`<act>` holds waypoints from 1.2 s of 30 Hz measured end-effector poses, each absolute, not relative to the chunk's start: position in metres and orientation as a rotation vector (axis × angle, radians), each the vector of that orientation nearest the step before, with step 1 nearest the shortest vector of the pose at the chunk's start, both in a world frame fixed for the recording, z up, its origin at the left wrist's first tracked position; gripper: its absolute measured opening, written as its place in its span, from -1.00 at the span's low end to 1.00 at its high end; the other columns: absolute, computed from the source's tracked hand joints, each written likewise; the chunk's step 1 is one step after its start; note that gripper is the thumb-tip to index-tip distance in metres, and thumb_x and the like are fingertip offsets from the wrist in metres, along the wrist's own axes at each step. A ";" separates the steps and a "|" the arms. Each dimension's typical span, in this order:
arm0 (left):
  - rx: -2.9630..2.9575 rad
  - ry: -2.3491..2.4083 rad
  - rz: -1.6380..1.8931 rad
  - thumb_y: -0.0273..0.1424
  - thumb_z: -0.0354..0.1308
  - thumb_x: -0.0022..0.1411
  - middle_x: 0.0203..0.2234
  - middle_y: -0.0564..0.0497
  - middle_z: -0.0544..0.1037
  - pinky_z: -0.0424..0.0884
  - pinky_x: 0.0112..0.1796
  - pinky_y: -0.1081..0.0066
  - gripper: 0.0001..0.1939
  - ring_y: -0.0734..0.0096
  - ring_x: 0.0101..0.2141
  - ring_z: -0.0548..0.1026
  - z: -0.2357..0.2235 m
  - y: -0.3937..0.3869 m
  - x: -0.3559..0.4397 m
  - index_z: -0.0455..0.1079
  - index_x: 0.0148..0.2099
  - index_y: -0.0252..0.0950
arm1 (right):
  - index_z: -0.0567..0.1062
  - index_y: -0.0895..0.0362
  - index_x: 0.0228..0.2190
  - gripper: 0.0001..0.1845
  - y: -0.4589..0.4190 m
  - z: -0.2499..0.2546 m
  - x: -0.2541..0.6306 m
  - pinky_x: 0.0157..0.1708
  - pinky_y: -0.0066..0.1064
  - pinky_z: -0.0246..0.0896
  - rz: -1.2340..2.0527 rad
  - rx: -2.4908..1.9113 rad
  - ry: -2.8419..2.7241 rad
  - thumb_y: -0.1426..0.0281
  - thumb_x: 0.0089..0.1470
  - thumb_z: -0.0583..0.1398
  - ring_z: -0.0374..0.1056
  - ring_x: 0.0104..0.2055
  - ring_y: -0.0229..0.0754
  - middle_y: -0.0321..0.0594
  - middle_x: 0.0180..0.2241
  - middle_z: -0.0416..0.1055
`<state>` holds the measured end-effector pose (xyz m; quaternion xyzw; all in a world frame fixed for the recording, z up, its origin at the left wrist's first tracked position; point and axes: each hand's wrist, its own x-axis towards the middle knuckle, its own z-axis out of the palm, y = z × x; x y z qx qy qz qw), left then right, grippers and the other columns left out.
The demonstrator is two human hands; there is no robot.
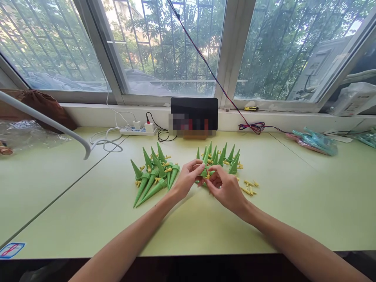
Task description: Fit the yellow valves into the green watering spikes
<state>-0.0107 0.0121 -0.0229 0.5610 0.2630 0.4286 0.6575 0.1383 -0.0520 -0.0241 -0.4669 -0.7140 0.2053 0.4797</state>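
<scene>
Green and tapered, one spike sits pinched between the thumb and fingers of the left hand, its point upward and its wide ribbed end low in the grip. The thumb lies across the spike's near side, so the narrow upper part rises clear above the fingertips. Just at that lower end, a small yellow fitting shows between the thumb and forefinger of the right hand, which grasps it with the other fingers curled in toward the palm. The two hands nearly meet around the work; whether the fitting is fully seated in the spike cannot be told, since the fingertips cover the join.

Beyond the hands, a right-hand group of spikes stands points up on the pale yellow-green table, with yellow fittings at their bases. Near the right wrist, a few loose yellow pieces lie on the tabletop. Left of the left hand is another cluster of spikes, some upright behind, others lying with their tips toward the near edge. Behind everything, a dark-screened tablet leans on a stand.
</scene>
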 end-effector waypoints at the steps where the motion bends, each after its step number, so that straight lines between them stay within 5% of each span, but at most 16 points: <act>1: 1.277 0.600 0.966 -0.19 0.25 0.18 -0.49 0.08 0.40 0.22 -0.62 0.54 -0.70 0.59 -0.59 0.33 -0.022 0.012 -0.011 0.35 -0.24 -0.32 | 0.34 0.10 -0.15 -0.82 -0.052 -0.024 0.138 -0.51 -0.49 0.27 0.520 -1.130 -1.732 0.41 0.16 0.15 0.34 -0.55 -0.29 -0.36 -0.52 0.40; 25: 1.234 0.597 0.950 -0.19 0.29 0.14 -0.47 0.07 0.45 0.26 -0.61 0.52 -0.67 0.57 -0.61 0.35 -0.018 0.012 -0.012 0.32 -0.25 -0.31 | 0.36 0.11 -0.13 -0.78 -0.051 -0.025 0.135 -0.44 -0.46 0.33 0.472 -1.099 -1.718 0.46 0.15 0.14 0.37 -0.50 -0.28 -0.33 -0.48 0.44; 36: 1.153 0.572 0.960 -0.16 0.32 0.10 -0.49 0.06 0.47 0.31 -0.58 0.51 -0.63 0.54 -0.59 0.39 -0.011 0.010 -0.012 0.30 -0.26 -0.31 | 0.35 0.09 -0.04 -0.77 -0.052 -0.022 0.134 -0.19 -0.33 0.44 0.592 -1.022 -1.693 0.42 0.26 0.08 0.50 -0.24 -0.18 -0.19 -0.25 0.53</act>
